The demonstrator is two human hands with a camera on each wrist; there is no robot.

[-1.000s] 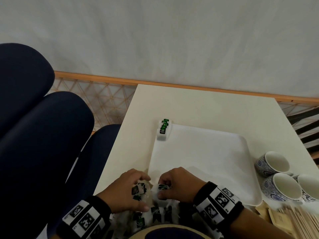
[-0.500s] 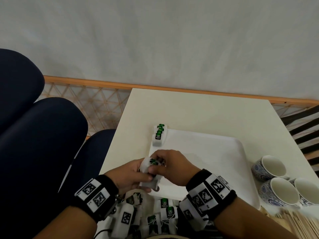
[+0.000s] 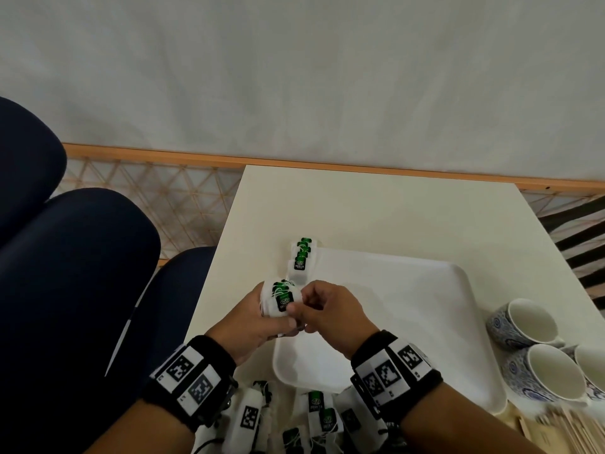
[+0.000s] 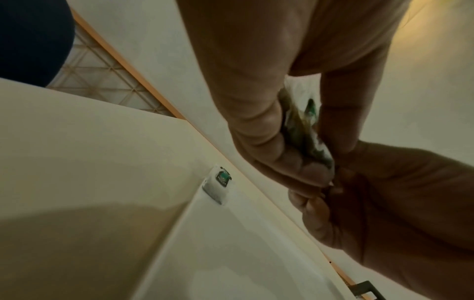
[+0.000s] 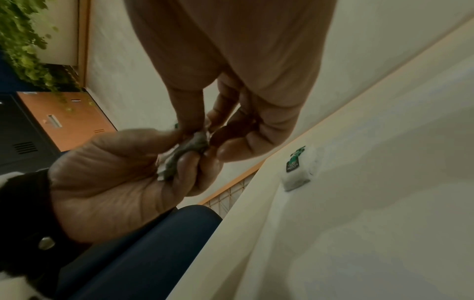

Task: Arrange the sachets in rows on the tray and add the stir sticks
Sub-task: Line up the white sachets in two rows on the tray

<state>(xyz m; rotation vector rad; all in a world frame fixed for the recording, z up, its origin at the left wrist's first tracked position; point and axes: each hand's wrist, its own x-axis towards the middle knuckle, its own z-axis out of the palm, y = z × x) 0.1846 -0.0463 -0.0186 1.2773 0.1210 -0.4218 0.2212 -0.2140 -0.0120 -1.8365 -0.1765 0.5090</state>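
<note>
Gripping sachets (image 3: 281, 298): left hand (image 3: 252, 322), right hand (image 3: 330, 314).

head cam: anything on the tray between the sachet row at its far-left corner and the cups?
Nothing. In the head view, the tray is bare from the sachet row across to the cups.

Stir sticks (image 3: 576, 430): blurred, cut off by bottom right corner of head view, count unreadable. Loose sachets (image 3: 319, 412) at near table edge: partly hidden behind both wrists, cropped by bottom edge. Held sachets (image 3: 281, 299): number indistinct, lower parts covered by fingers.
</note>
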